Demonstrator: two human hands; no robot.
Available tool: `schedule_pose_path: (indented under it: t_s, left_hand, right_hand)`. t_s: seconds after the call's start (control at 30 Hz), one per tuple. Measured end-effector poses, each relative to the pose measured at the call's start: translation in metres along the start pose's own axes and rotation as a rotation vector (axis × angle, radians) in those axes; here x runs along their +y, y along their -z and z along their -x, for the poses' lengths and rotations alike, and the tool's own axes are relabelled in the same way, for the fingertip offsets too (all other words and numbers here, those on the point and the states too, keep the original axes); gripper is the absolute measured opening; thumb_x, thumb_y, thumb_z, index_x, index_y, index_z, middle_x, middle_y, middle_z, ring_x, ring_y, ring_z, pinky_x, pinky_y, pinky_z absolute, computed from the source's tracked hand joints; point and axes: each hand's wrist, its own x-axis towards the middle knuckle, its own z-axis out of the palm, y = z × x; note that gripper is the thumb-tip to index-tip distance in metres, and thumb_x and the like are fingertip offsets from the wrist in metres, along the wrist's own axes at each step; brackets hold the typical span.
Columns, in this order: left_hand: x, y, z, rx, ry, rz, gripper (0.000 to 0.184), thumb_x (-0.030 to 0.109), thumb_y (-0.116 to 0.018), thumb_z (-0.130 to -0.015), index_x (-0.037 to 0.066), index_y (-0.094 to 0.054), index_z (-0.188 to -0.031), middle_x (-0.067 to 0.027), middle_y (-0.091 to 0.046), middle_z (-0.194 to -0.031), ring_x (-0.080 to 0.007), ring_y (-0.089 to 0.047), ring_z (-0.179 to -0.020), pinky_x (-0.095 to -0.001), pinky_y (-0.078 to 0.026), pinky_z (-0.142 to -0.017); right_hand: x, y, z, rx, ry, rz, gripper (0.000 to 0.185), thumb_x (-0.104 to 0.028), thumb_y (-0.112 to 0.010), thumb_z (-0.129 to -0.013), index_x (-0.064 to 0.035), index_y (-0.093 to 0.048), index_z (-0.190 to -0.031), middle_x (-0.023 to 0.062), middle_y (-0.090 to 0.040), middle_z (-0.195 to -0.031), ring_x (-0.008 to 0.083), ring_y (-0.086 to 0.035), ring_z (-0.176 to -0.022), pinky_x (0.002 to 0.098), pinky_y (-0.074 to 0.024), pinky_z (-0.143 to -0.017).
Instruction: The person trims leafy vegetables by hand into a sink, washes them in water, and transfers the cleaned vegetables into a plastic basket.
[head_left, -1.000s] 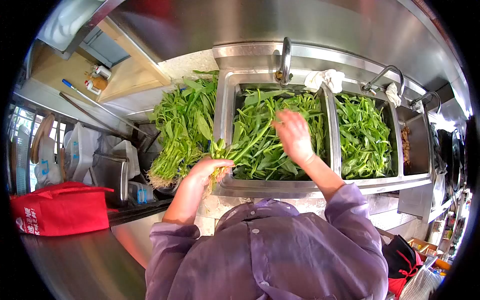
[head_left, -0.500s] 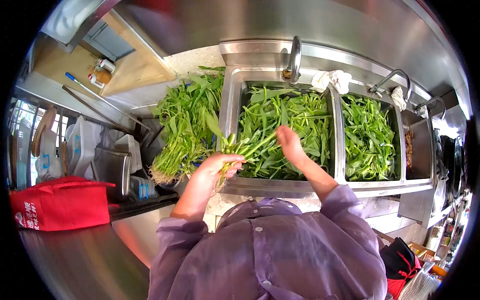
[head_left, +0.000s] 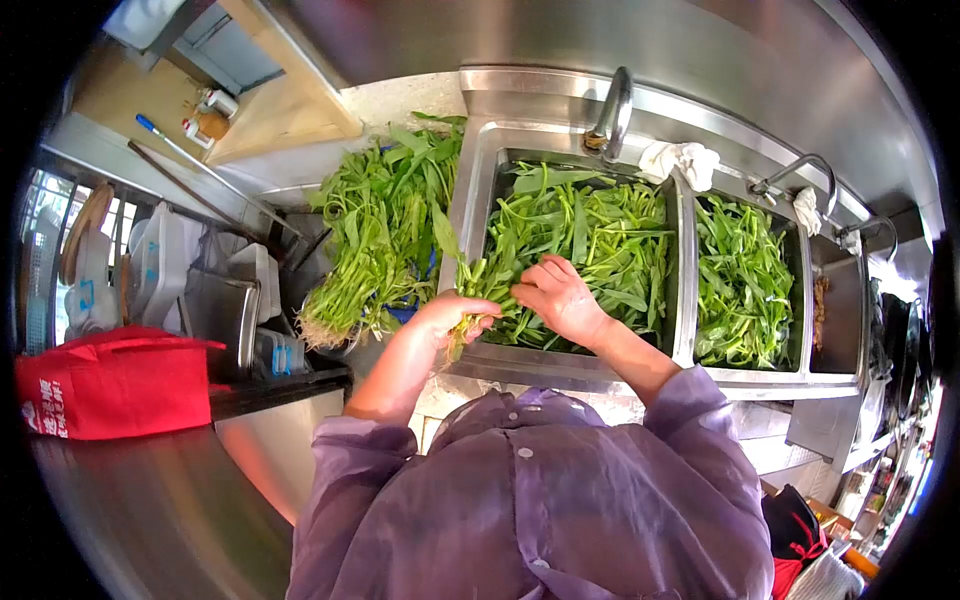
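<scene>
My left hand (head_left: 455,318) is closed round a small bunch of leafy green stems (head_left: 466,285) at the front left corner of the left sink basin (head_left: 474,200). Just to its right, my right hand (head_left: 560,298) has its fingers drawn together over the greens; what they pinch, if anything, is hidden. Cut greens (head_left: 600,235) fill the left basin beneath it. Left of the sink lies a large pile of whole greens (head_left: 385,220), with pale roots toward the front.
More cut greens (head_left: 742,285) fill the middle basin. A faucet (head_left: 615,115) and white cloths (head_left: 680,163) are at the sink's back edge. A red bag (head_left: 115,385) and plastic containers (head_left: 160,265) stand at the left.
My right hand has come left and in toward my left hand, its fingers now close to the bunch. The view has shifted, moving the sink rightward in the picture.
</scene>
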Motion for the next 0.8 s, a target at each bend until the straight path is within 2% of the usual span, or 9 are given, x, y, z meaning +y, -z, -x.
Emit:
schedule_pose_path:
  t_s: [0.1, 0.17, 0.23, 0.3, 0.37, 0.5, 0.57, 0.67, 0.8]
  left_hand:
    - [-0.014, 0.011, 0.002, -0.03, -0.019, 0.026, 0.015, 0.016, -0.058, -0.076, 0.004, -0.054, -0.068, -0.003, -0.05, -0.058, -0.0097, -0.042, -0.042, -0.0224, -0.029, -0.038]
    - [-0.027, 0.016, 0.01, -0.107, -0.311, 0.192, 0.02, 0.016, -0.065, -0.071, 0.001, -0.058, -0.082, -0.0053, -0.057, -0.065, -0.0113, -0.051, -0.049, -0.0216, -0.037, -0.041]
    - [-0.044, 0.04, 0.018, -0.056, -0.382, 0.278, 0.019, 0.015, -0.064, -0.073, 0.001, -0.057, -0.085, -0.0057, -0.058, -0.068, -0.0124, -0.053, -0.052, -0.0224, -0.04, -0.042]
    - [-0.059, 0.072, 0.035, 0.305, -0.383, 0.422, 0.019, 0.014, -0.064, -0.073, 0.001, -0.057, -0.086, -0.0065, -0.059, -0.071, -0.0141, -0.056, -0.057, -0.0238, -0.042, -0.044]
    - [-0.089, 0.118, 0.034, 0.452, -0.535, 0.552, 0.02, 0.011, -0.064, -0.072, 0.0, -0.057, -0.087, -0.0082, -0.06, -0.074, -0.0159, -0.057, -0.062, -0.0256, -0.044, -0.046]
    - [-0.163, 0.209, -0.018, 0.594, -0.314, 0.541, 0.025, 0.003, -0.064, -0.066, -0.002, -0.055, -0.088, -0.0106, -0.06, -0.077, -0.0177, -0.056, -0.062, -0.0294, -0.045, -0.05]
    - [-0.163, 0.211, -0.046, 0.654, -0.299, 0.561, 0.025, 0.002, -0.065, -0.065, -0.003, -0.056, -0.087, -0.0106, -0.06, -0.076, -0.0177, -0.056, -0.061, -0.0304, -0.044, -0.05]
    - [-0.151, 0.197, -0.09, 0.77, -0.186, 0.49, 0.027, 0.003, -0.068, -0.062, -0.004, -0.057, -0.085, -0.0114, -0.059, -0.074, -0.0202, -0.055, -0.06, -0.0329, -0.043, -0.052]
    - [-0.202, 0.203, -0.182, 0.832, 0.037, 0.346, 0.039, 0.014, -0.073, -0.06, -0.006, -0.057, -0.09, -0.0121, -0.061, -0.08, -0.026, -0.058, -0.067, -0.0357, -0.047, -0.056]
  right_hand:
    - [-0.003, -0.015, 0.003, -0.132, -0.067, -0.122, 0.008, -0.01, -0.055, -0.073, -0.0062, -0.056, -0.08, 0.0063, -0.053, -0.087, 0.0206, -0.051, -0.078, 0.0333, -0.0394, -0.074]
    - [0.003, -0.028, 0.004, -0.069, -0.879, -0.973, 0.011, -0.013, -0.048, -0.082, -0.0046, -0.055, -0.086, 0.0082, -0.054, -0.086, 0.0205, -0.052, -0.079, 0.0323, -0.0403, -0.073]
    - [0.034, -0.037, 0.013, 0.119, -0.974, -0.941, 0.018, -0.016, -0.043, -0.087, -0.0023, -0.053, -0.095, 0.0107, -0.056, -0.086, 0.0222, -0.053, -0.082, 0.0316, -0.0415, -0.073]
    - [0.074, -0.047, 0.035, 0.156, -0.84, -0.15, 0.022, -0.016, -0.044, -0.087, -0.0028, -0.05, -0.102, 0.0121, -0.055, -0.092, 0.025, -0.053, -0.087, 0.0311, -0.0416, -0.076]
    - [0.087, -0.043, 0.045, 0.252, -0.703, 0.119, 0.019, -0.012, -0.046, -0.084, -0.0025, -0.051, -0.1, 0.0151, -0.052, -0.096, 0.0303, -0.052, -0.085, 0.036, -0.0432, -0.074]
    - [0.083, -0.049, 0.058, 0.045, -1.041, -0.186, 0.019, -0.011, -0.05, -0.081, -0.004, -0.055, -0.098, 0.0117, -0.058, -0.089, 0.0245, -0.057, -0.072, 0.0336, -0.0456, -0.067]
    - [0.07, -0.052, 0.055, -0.187, -1.05, -0.142, 0.017, -0.011, -0.051, -0.081, -0.0048, -0.056, -0.095, 0.0108, -0.059, -0.083, 0.0223, -0.057, -0.069, 0.0321, -0.0459, -0.063]
    - [0.04, -0.059, 0.042, -0.159, -0.841, -0.006, 0.017, -0.011, -0.052, -0.081, -0.0035, -0.056, -0.096, 0.0098, -0.06, -0.087, 0.0174, -0.058, -0.068, 0.0274, -0.0441, -0.061]
    - [0.031, -0.061, 0.045, -0.213, -0.987, -0.072, 0.017, -0.011, -0.052, -0.081, -0.0037, -0.057, -0.095, 0.0094, -0.059, -0.09, 0.0177, -0.058, -0.067, 0.0274, -0.044, -0.06]
